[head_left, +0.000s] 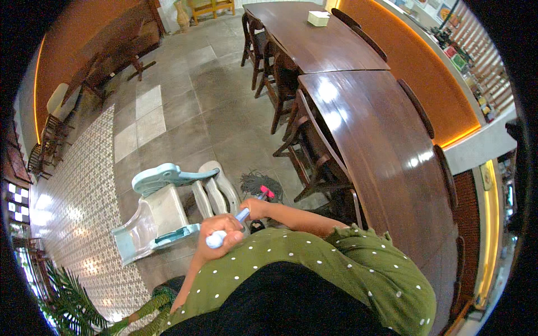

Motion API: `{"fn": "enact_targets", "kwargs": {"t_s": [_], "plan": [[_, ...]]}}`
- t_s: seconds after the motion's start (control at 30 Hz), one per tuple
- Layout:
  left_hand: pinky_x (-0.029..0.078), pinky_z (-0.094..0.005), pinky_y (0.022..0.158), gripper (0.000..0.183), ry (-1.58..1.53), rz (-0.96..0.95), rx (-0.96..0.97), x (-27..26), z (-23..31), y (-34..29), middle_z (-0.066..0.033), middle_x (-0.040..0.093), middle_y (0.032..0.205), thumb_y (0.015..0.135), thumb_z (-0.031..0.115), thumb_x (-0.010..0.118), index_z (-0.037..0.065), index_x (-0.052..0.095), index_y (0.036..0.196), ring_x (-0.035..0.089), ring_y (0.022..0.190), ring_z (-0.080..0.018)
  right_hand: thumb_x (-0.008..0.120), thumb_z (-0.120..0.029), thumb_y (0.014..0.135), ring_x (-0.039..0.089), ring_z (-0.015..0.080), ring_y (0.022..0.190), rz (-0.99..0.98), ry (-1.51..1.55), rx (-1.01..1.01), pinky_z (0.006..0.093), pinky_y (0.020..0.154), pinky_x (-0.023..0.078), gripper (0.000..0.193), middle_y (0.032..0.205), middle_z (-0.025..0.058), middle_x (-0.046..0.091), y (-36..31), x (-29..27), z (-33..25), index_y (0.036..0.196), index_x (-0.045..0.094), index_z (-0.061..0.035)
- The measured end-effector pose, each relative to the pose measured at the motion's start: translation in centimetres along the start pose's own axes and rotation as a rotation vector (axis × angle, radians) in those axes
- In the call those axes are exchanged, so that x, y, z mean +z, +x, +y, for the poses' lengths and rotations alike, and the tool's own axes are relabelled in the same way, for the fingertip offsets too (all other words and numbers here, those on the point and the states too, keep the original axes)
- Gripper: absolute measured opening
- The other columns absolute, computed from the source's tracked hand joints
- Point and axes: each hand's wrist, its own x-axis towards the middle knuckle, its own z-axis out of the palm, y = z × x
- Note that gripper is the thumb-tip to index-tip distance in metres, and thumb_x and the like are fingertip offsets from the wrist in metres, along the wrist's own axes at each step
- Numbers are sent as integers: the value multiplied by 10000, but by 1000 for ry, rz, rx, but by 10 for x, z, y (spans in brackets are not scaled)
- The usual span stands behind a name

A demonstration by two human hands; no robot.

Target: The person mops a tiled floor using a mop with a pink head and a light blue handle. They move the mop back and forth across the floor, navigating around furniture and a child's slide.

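Note:
A string mop [253,182] with dark grey strands, a pink socket and a light blue handle rests its head on the floor just ahead of me. My left hand [219,235] wraps around the handle near its rounded top end. Lower down the handle, my right hand [256,209] is closed around it, its forearm coming in from the right. The handle slants from my left hand away to the mop head on the right. A grey and light blue plastic children's slide [168,210] stands just left of the mop, close to my left hand.
A long dark wooden table [372,129] runs along the right, with wooden chairs [314,148] on its near side and more beyond it. On it sits a tissue box [318,19]. Grey tiled floor [185,123] meets patterned tiles at left. A leafy plant [70,299] stands lower left.

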Motion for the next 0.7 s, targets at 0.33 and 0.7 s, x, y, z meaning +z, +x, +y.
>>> {"fn": "enact_targets", "kwargs": {"t_s": [0.33,0.7], "plan": [[424,-356,561,336,89,-486,-40,107,26,47,-64,563,650,836,174,748,62,483,662,541,577,-205,790,-205,687,595,141,652,32,288,167,368,605,471,195,751,72,698,-130,2,49,794,678,-86],[460,-329,607,354,9,-513,-202,162,26,53,-69,609,688,862,230,728,42,505,660,579,636,-187,798,-367,764,619,243,614,366,257,168,374,577,478,325,703,119,655,-205,12,32,765,664,-71]]}}
